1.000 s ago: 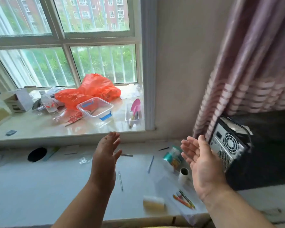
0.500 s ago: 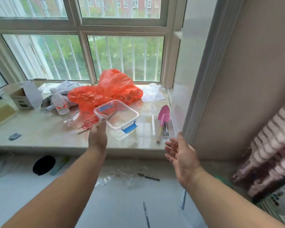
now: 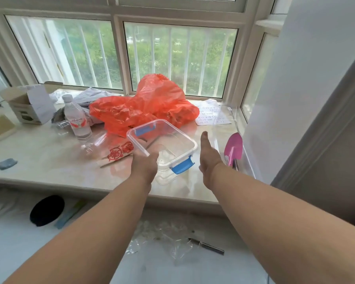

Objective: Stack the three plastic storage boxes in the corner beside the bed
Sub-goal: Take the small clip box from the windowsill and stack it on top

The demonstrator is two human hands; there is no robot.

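Head view. I am reaching both bare arms over the front edge of the window ledge (image 3: 49, 160) toward a clear plastic storage box (image 3: 162, 144) with blue latches. The box is lidless and is sitting near the front edge of the ledge, right of its middle, with one corner pointing toward me. My left hand (image 3: 145, 165) is lying against the box's near-left rim; its fingers are hidden behind the hand and the clear wall, so I cannot tell whether they are closing on the rim. My right hand (image 3: 208, 156) is hovering just beside the box's right side, not touching it, with its fingers (image 3: 204, 138) straight, held together and spread from nothing, palm facing the box. An orange plastic bag (image 3: 143, 105) is lying just behind the box, a water bottle (image 3: 76, 117) is standing to its left, and a pink trowel (image 3: 233, 149) is lying near the ledge's right edge.
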